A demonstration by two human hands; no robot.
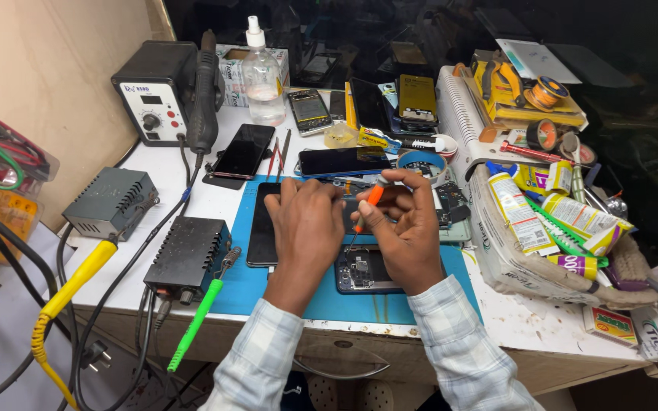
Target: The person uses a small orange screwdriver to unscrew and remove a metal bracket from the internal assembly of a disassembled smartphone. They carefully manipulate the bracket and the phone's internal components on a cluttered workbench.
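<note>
— At the centre? 
— Opened smartphone [365, 271], back cover off, circuitry exposed, flat on the blue work mat [321, 301] near the front edge of the white workbench [531, 320].

— And above it? 
— Small screwdriver [365, 209] with an orange handle, tilted, tip pointing down toward the phone's upper end. Pinched between the fingers of the right hand [405, 232], thumb pressed near the handle's top.

— Left hand? 
— Left hand [308, 221] palm down, resting over the mat just beside the phone, fingers curled. Closed on something or simply bent: impossible to tell, underside hidden.

— Just beside the hands? 
— Dark phone [262, 232], screen up, partly under the left hand. Further back on the mat, another smartphone [343, 161] with a black screen, and a blue tape roll [423, 162] to its right.

— Further left? 
— Black phone [244, 149] lying on the bench, red-handled tweezers [274, 158] beside it. Behind those, a clear spray bottle [262, 76] and a black hot-air rework station [154, 99] with its handpiece hanging at the side. Closer to the front, a grey power supply box [110, 202], a dark soldering station [186, 255] and a green-handled soldering iron [198, 316] hanging over the edge. Yellow cable [70, 285] trailing off the corner.

— Right side? 
— White bag [508, 262] stuffed with glue tubes [519, 213], well apart from the phone. Behind it, a yellow tray [523, 106] with a spool of wire.
</note>
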